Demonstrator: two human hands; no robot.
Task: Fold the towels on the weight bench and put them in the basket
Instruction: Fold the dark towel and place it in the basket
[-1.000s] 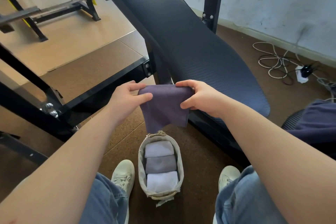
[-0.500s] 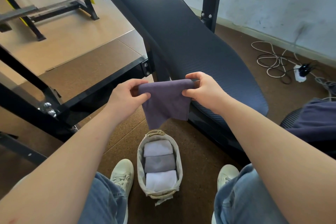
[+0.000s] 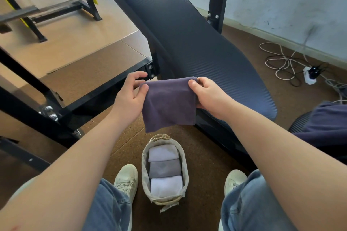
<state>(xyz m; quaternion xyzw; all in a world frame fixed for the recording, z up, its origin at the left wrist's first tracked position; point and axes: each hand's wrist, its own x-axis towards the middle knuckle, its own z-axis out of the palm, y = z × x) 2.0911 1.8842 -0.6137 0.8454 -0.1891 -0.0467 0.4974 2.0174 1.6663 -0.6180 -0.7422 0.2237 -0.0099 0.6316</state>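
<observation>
Above the basket (image 3: 144, 163) on the floor, between the person's 2 shoes, a purple towel (image 3: 169, 105) hangs in the air, just in front of the near end of the weight bench (image 3: 197, 43). The left hand (image 3: 129, 97) pinches the upper left corner between thumb and fingers. The right hand (image 3: 208, 95) pinches the upper right corner in the same way, so the top edge is level and rather tight. The towel looks folded at least 1 time already, but I cannot count the layers from this angle. Inside the basket lie 3 folded towels (image 3: 165, 169) in a row, filling it nearly from end to end.

I judge that the step in hand is the folding of this towel. The next move probably calls for 1 more fold, with the 2 hands coming together so the corners meet and the packet gets narrow enough. After that it must go down on top of the row, because little free room shows.
</observation>
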